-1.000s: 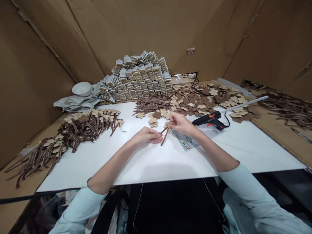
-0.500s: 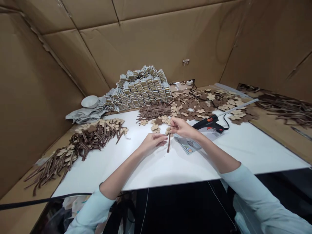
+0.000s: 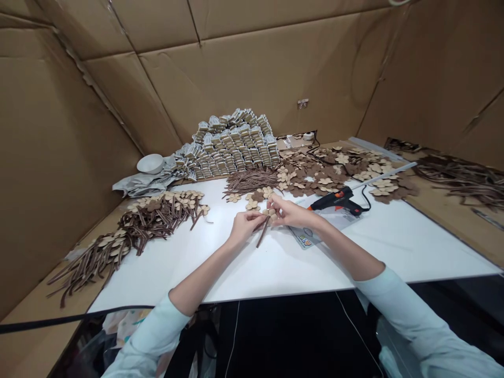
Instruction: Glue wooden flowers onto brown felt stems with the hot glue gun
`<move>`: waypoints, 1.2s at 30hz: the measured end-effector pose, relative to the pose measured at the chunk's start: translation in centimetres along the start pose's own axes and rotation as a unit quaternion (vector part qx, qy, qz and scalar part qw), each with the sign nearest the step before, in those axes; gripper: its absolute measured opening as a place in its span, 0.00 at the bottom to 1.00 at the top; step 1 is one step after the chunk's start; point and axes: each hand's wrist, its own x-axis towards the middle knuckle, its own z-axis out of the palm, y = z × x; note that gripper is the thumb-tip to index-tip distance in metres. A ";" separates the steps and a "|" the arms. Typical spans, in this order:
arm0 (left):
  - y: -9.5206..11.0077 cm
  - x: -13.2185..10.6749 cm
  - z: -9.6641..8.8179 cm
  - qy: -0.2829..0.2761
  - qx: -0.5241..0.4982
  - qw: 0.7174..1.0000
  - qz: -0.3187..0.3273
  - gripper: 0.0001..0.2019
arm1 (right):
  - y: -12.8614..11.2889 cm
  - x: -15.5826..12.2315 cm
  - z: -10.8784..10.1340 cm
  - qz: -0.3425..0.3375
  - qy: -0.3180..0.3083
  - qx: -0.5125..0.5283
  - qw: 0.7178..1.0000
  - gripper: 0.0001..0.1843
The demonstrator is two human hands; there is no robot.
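Just left of the black glue gun (image 3: pixel 334 199), the left hand (image 3: pixel 244 227) pinches a beige flower (image 3: pixel 271 212) at its near left edge, where a brown strip (image 3: pixel 262 233) trails toward the wearer. The right hand (image 3: pixel 293 212), nearer the glue gun, has its fingers curled against the flower's other side; how firmly they grasp, I cannot tell. Under the glue gun lies a clear package (image 3: pixel 306 240) marked DIY. Beyond the gun spreads a heap of loose flowers (image 3: pixel 311 176); well to its left sits a pile of flowers with strips (image 3: pixel 153 223).
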 end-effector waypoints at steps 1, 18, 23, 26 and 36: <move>0.0 0.0 0.0 0.005 -0.008 1.000 -0.006 0.11 | 0.0 0.0 -0.1 0.005 -0.008 0.008 1.000 0.20; 0.1 -0.3 0.3 -0.028 0.007 0.999 0.045 0.13 | 0.6 0.1 0.7 0.015 0.047 0.080 0.996 0.16; -0.2 0.3 -0.3 0.022 -0.011 0.999 0.025 0.10 | 0.1 0.2 0.7 0.006 0.081 0.031 0.996 0.13; -0.2 0.6 -0.5 0.047 -0.042 0.998 0.016 0.09 | -0.1 0.2 0.4 0.007 0.143 0.022 0.989 0.10; 0.2 0.3 -0.4 0.050 -0.050 0.997 0.008 0.08 | 0.7 0.6 0.7 0.066 0.142 0.068 0.985 0.10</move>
